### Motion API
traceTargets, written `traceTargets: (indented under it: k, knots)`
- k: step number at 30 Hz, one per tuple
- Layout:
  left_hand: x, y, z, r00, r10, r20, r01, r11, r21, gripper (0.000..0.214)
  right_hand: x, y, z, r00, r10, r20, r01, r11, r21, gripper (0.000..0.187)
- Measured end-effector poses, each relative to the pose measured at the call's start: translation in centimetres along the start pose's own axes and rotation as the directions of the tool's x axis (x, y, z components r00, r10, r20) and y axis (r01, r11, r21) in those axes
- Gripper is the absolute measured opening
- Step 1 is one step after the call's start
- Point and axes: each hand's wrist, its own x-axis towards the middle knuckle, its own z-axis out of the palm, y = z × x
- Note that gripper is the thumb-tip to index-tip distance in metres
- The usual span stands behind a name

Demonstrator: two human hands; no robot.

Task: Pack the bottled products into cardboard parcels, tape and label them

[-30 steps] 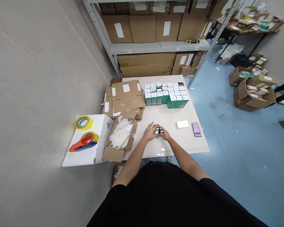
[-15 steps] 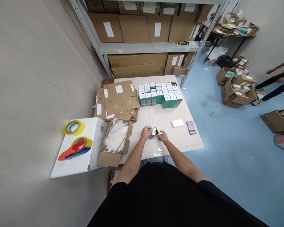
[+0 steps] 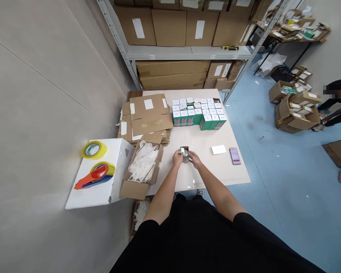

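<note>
A small open box [image 3: 185, 158] is held upright between my two hands, low over the near part of the table. My left hand [image 3: 177, 157] grips its left side, with the thumb by a raised white-and-green flap. Fingers of my right hand [image 3: 194, 159] close on its right side. Something shiny shows inside, too small to make out. Farther back stand rows of green-and-white boxes [image 3: 206, 123], a few with raised tops. A white flat box [image 3: 218, 149] lies to the right of my hands, near a purple printed item [image 3: 234, 156].
Flattened cardboard [image 3: 149, 125] is stacked on the table's left. In front sits a carton of white packing material [image 3: 143, 163]. Tape rolls [image 3: 93, 150] and a red-handled tape dispenser [image 3: 93, 176] lie on a white block [image 3: 116, 189]. A shelf [image 3: 170, 52] stands behind; a person [image 3: 339, 98] bends at right.
The small box has turned more upright, and my right hand has closed against its side. The view has shifted a little. At far right, the other person has bent down.
</note>
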Motion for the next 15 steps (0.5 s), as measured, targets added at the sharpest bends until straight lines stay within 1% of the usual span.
traceTargets:
  k: [3, 6, 9, 12, 15]
  knots:
    - [1.8, 0.6, -0.1, 0.998, -0.010, -0.055, 0.009, 1.000, -0.029, 0.046, 2.2, -1.6, 1.3, 0.998, -0.031, 0.052, 0.032, 0.999, -0.019, 0.056]
    - [3.8, 1.0, -0.6, 0.996, -0.039, -0.077, 0.036, 0.999, -0.039, 0.046, 4.3, -2.6, 2.3, 0.995, -0.037, 0.094, 0.037, 0.999, 0.003, 0.059]
    - [5.3, 1.2, -1.0, 0.996, -0.062, -0.072, 0.061, 0.998, -0.011, 0.045, 5.9, -2.9, 2.9, 0.996, -0.031, 0.085, 0.030, 1.000, 0.005, 0.061]
    - [6.0, 1.3, -1.1, 0.994, -0.097, -0.056, 0.099, 0.994, 0.043, 0.046, 6.7, -3.0, 2.8, 0.998, -0.013, 0.066, 0.016, 0.999, -0.051, 0.059]
    - [5.7, 1.4, -1.1, 0.991, -0.093, -0.093, 0.098, 0.994, 0.055, 0.054, 6.9, -3.1, 2.2, 0.999, -0.017, 0.034, 0.021, 0.992, -0.123, 0.055]
